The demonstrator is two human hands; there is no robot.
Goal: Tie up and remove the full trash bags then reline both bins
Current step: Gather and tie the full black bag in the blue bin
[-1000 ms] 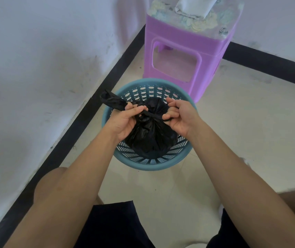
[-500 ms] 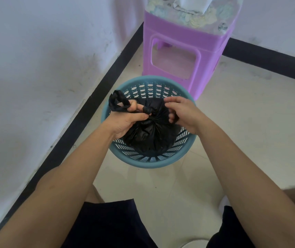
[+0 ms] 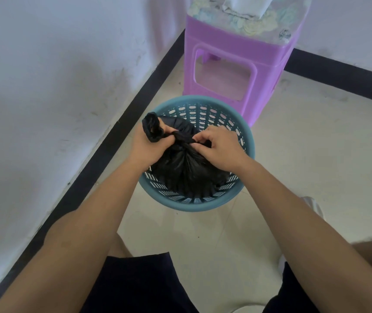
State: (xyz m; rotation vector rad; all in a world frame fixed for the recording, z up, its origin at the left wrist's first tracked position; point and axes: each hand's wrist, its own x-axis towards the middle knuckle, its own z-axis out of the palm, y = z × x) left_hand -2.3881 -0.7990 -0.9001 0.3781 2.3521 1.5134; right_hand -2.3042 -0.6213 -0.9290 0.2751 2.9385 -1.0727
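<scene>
A purple stool (image 3: 236, 64) stands just behind a teal bin (image 3: 247, 141) on the floor. A black trash bag (image 3: 185, 170) sits inside the bin. Both hands pinch its gathered neck: left hand (image 3: 147, 146) closed around a twisted end, right hand (image 3: 220, 146) fingers (image 3: 199, 138) closed on the knot.

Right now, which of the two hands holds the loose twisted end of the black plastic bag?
The left hand: the bag's loose end sticks up from it, while the right hand pinches at the knot.
</scene>
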